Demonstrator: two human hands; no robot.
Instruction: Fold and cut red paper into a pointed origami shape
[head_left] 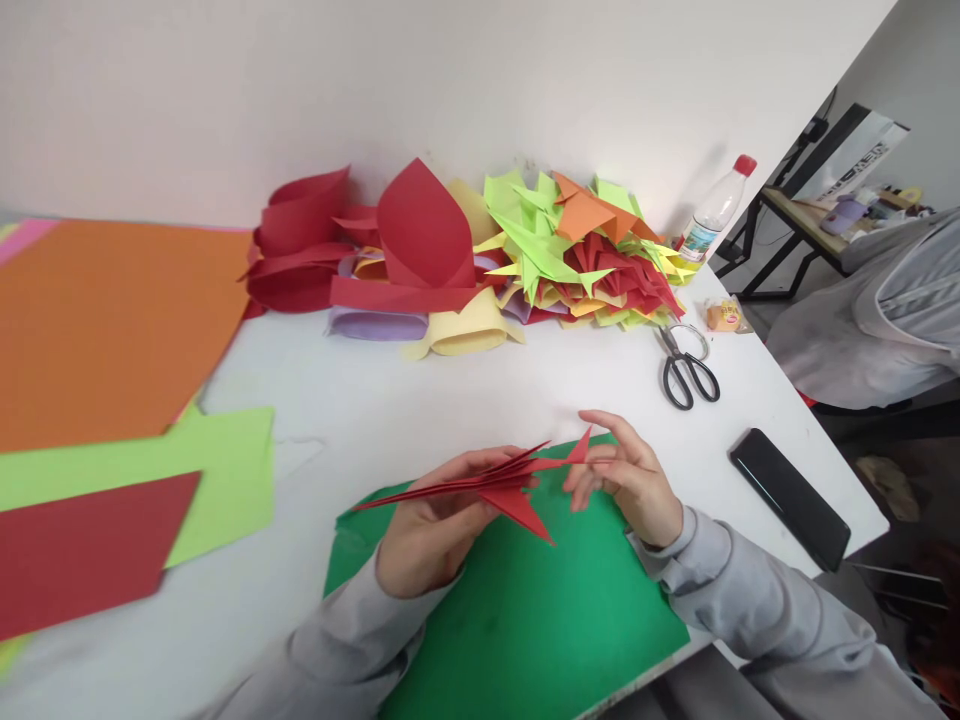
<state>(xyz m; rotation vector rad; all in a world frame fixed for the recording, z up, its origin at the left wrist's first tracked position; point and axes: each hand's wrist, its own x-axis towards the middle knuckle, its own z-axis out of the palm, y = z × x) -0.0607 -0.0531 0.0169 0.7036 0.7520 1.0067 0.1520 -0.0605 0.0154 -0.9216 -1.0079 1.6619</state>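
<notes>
A folded red paper figure [495, 482], with layered pointed flaps, is held above a green board [555, 590] at the table's front. My left hand [431, 540] is closed round its body, thumb below and fingers behind. At the figure's narrow right end, my right hand [626, 480] pinches a thin tip between thumb and fingers, with the index finger raised. Part of the left fingers is hidden behind the paper.
Several folded paper pieces [577, 240] and curled red paper shapes [424, 230] lie along the wall. Orange sheets [112, 330] cover the left side. To the right are black-handled scissors [686, 370], a phone [789, 498], a bottle [712, 215] and a wrapped snack [724, 315].
</notes>
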